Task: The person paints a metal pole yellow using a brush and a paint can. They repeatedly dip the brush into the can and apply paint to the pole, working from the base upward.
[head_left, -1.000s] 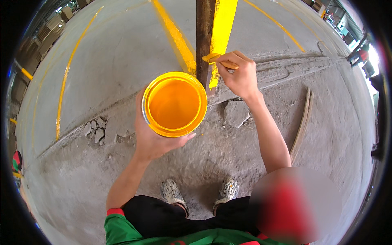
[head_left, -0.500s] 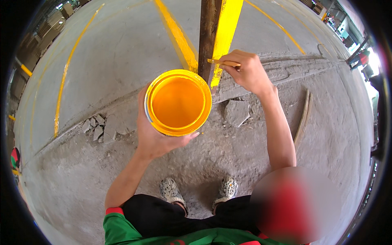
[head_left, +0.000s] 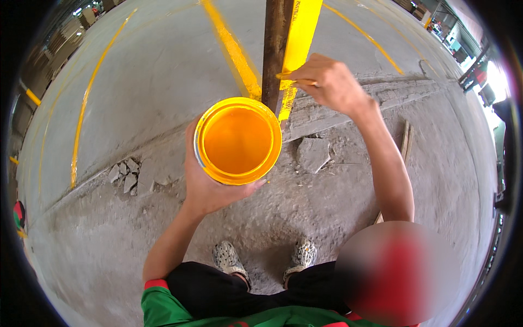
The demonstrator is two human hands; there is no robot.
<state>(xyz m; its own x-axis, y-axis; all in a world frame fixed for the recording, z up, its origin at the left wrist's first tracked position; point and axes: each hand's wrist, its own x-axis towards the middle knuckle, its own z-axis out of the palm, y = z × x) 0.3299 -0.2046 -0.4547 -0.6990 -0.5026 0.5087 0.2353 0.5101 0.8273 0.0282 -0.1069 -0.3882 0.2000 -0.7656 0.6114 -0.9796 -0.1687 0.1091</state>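
My left hand (head_left: pixel 210 191) is wrapped round the side and underside of a round paint can (head_left: pixel 201 161), held up with its open top toward me. Orange-yellow paint (head_left: pixel 238 140) fills part of it, and yellow coats the rim. In my right hand (head_left: pixel 333 84) is a small paintbrush (head_left: pixel 297 80) with a slim handle, gripped between thumb and fingers. Its yellow bristles touch the edge of an upright post (head_left: pixel 277 49). The post's right face (head_left: pixel 302 38) is bright yellow, with patchy paint near the foot; its left face is dark brown.
Broken concrete pieces (head_left: pixel 129 175) lie left of the can, and a larger slab (head_left: pixel 314 154) lies to its right. Wooden strips (head_left: pixel 406 143) rest beyond my right forearm. Yellow lines (head_left: pixel 234 46) mark the grey floor. My shoes (head_left: pixel 229 257) stand on rough ground.
My right hand and the brush have moved slightly up along the post's edge, and my right elbow has swung outward. The can remains in my left hand, slightly lower in view.
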